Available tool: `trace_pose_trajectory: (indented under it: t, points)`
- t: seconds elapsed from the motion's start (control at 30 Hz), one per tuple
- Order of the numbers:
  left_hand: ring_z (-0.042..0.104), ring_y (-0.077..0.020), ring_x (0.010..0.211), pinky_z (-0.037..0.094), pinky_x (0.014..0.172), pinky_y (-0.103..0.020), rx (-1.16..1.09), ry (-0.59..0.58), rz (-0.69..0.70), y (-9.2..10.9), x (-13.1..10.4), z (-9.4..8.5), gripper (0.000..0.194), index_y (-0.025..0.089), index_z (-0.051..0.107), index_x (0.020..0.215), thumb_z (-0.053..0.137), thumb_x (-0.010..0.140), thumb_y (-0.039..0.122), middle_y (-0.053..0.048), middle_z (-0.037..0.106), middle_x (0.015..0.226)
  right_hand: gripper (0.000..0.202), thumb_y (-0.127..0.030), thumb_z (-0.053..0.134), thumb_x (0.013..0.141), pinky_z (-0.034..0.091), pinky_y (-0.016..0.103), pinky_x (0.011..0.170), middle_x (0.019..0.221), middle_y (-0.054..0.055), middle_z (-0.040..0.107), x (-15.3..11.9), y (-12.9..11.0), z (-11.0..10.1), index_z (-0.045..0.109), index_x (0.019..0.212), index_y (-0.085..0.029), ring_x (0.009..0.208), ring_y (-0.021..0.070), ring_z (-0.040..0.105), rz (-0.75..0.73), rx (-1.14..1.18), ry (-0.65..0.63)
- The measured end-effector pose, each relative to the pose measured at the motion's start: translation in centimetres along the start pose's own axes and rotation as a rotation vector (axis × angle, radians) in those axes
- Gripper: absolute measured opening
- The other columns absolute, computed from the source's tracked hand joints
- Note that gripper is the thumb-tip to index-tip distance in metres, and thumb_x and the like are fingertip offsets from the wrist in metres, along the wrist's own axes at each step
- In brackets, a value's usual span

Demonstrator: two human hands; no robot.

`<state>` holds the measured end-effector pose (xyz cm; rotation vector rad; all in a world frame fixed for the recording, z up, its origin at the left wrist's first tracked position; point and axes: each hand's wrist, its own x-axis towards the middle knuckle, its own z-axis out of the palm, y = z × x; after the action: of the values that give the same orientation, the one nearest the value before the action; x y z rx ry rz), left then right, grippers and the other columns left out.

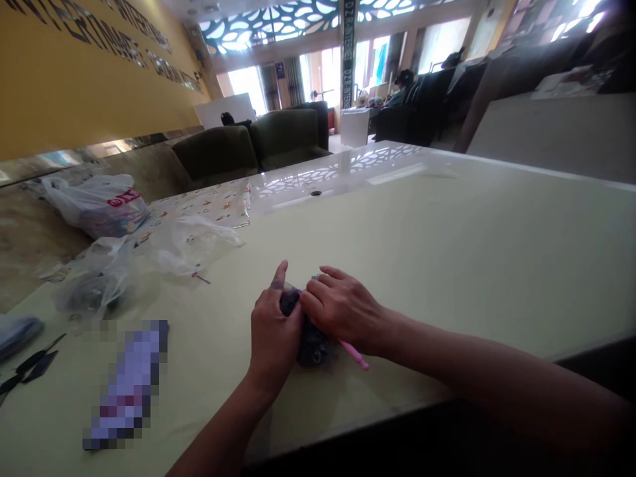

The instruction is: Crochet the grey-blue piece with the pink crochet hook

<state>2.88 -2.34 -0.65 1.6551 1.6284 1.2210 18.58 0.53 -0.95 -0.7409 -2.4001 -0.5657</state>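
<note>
My left hand (pixel 277 331) is wrapped around a dark, yarn-like bundle (pixel 312 348) near the table's front edge, with one finger pointing up and away. Clear plastic film seems to cover part of the bundle. From the other side my right hand (pixel 342 305) presses in, its fingers curled and pinched against the top of the bundle, meeting the left hand there. A slim pink stick (pixel 355 356) with a rounded end pokes out beneath my right hand; whether that hand grips it is hidden.
On the pale table (pixel 472 265) at left lie black scissors (pixel 32 368), a blurred-out purple item (pixel 132 384), a clear bag (pixel 102 285) with dark contents and a crumpled bag (pixel 193 242). A full white carrier bag (pixel 106 205) stands behind. Green seats (pixel 285 136) are beyond the table.
</note>
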Motion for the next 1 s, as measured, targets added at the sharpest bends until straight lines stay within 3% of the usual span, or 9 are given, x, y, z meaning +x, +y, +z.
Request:
trace_pose_trajectory:
  t: [0.13,0.27,0.4,0.5,0.63,0.83,0.93,1.0]
  points:
    - [0.058,-0.0119,0.076,0.045,0.083,-0.026,-0.386,-0.088,-0.209,0.0,0.4,-0.1,0.082,0.023,0.049,0.147,0.08,0.071,0.029,0.005,0.064,0.08,0.026,-0.009,0.042,0.095,0.032,0.031,0.065,0.068,0.002,0.051,-0.2,-0.1,0.5,0.049,0.072,-0.018,0.059,0.0159,0.037,0.054,-0.005,0.097]
    - [0.064,-0.0136,0.086,0.046,0.089,-0.026,-0.775,-0.305,-0.405,-0.3,1.1,-0.3,0.083,0.022,0.052,0.144,0.085,0.067,0.026,-0.001,0.072,0.094,0.029,-0.01,0.038,0.097,0.031,0.029,0.062,0.066,0.001,0.048,-0.3,0.3,0.3,0.048,0.071,-0.018,0.059,0.0147,0.036,0.025,0.028,0.182]
    - [0.065,-0.0161,0.09,0.045,0.09,-0.028,-0.901,-0.53,-0.511,-0.5,1.5,-0.9,0.077,0.02,0.06,0.137,0.086,0.064,0.018,-0.005,0.074,0.098,0.029,-0.014,0.038,0.1,0.035,0.028,0.063,0.066,-0.001,0.047,-0.4,1.0,-0.2,0.048,0.073,-0.018,0.06,0.0133,0.037,-0.083,0.114,0.244]
    - [0.065,-0.0165,0.088,0.045,0.089,-0.029,-0.916,-0.634,-0.514,-0.6,1.7,-1.3,0.078,0.022,0.06,0.137,0.086,0.063,0.016,-0.005,0.074,0.095,0.03,-0.021,0.041,0.103,0.037,0.025,0.062,0.066,-0.002,0.049,-0.5,2.0,-0.4,0.051,0.075,-0.018,0.061,0.0117,0.04,-0.18,0.182,0.225]
    - [0.065,-0.0138,0.08,0.047,0.083,-0.027,-0.92,-0.535,-0.471,-0.5,1.8,-1.5,0.078,0.024,0.059,0.138,0.084,0.065,0.015,-0.002,0.072,0.088,0.026,-0.028,0.046,0.102,0.04,0.024,0.061,0.069,-0.001,0.056,-0.5,3.0,-0.7,0.06,0.083,-0.017,0.062,0.0106,0.047,-0.137,0.149,0.203]
    - [0.063,-0.0118,0.075,0.049,0.08,-0.026,-0.861,-0.363,-0.431,-0.4,1.8,-1.4,0.074,0.02,0.061,0.136,0.082,0.066,0.016,-0.001,0.071,0.082,0.022,-0.022,0.052,0.098,0.045,0.025,0.063,0.07,0.0,0.06,-0.3,3.1,-1.3,0.066,0.082,-0.016,0.063,0.0111,0.051,-0.125,0.081,0.17]
    - [0.065,-0.0148,0.078,0.05,0.083,-0.03,-0.784,-0.334,-0.405,-0.7,2.0,-1.6,0.072,0.019,0.062,0.135,0.082,0.066,0.018,-0.003,0.072,0.085,0.026,-0.021,0.05,0.098,0.044,0.026,0.063,0.071,0.002,0.059,-0.3,3.5,-1.8,0.066,0.078,-0.015,0.063,0.0116,0.051,-0.122,0.2,0.111]
    - [0.064,-0.0148,0.077,0.05,0.081,-0.029,-0.759,-0.345,-0.375,-0.8,2.1,-1.7,0.067,0.02,0.065,0.131,0.082,0.066,0.019,-0.002,0.071,0.083,0.029,-0.021,0.048,0.099,0.044,0.026,0.063,0.075,0.003,0.06,-0.4,4.0,-2.3,0.066,0.077,-0.014,0.064,0.0109,0.052,-0.067,0.436,0.065]
